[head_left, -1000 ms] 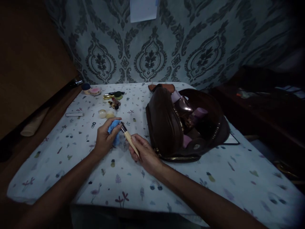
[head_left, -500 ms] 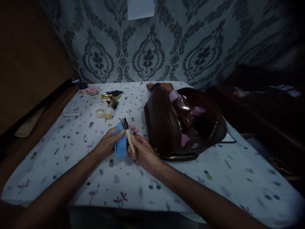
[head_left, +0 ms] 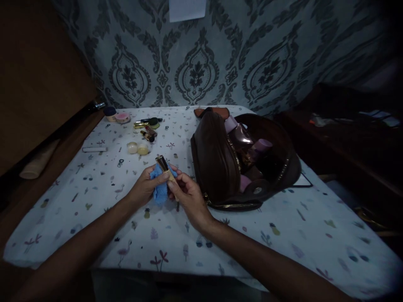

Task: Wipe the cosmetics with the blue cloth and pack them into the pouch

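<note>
Head view: a wooden-handled tool (head_left: 164, 165) is held above the tabletop (head_left: 220, 251), left of a brown bag (head_left: 214, 163) – its long axis slanting, metal end toward the far-left corner. The right hand (head_left: 192, 202) is nearer the handle, its grip clamped there; the left hand (head_left: 143, 188) pinches a blue cloth (head_left: 160, 194) against the tool's left side.

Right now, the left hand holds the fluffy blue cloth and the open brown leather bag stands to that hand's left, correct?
Wrong side: the head view shows the open brown leather bag to the right of the left hand, which does hold the fluffy blue cloth.
</note>
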Available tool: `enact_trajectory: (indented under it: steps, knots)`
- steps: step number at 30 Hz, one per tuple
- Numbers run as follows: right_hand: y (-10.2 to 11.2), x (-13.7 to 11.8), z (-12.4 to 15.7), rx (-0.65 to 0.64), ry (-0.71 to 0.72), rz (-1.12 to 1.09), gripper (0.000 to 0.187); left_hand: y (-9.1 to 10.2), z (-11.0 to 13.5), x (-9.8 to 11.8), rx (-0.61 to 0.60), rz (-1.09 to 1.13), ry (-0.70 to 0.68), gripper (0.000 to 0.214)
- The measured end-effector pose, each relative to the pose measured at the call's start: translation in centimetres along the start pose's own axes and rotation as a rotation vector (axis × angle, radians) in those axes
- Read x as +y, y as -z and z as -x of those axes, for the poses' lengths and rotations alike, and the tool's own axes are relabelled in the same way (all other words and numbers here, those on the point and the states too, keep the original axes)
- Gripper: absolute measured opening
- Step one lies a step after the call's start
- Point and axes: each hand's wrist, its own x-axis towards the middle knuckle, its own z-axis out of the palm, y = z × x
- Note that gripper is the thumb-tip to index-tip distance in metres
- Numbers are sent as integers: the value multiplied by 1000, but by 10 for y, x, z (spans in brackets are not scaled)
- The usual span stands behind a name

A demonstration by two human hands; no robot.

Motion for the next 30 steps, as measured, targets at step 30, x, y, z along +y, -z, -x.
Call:
enact_trajectory:
  steps: [30]
  knots:
    - [5, -13, -3, -59, 43, 20, 44, 27, 5, 18, -216, -286, 231, 32]
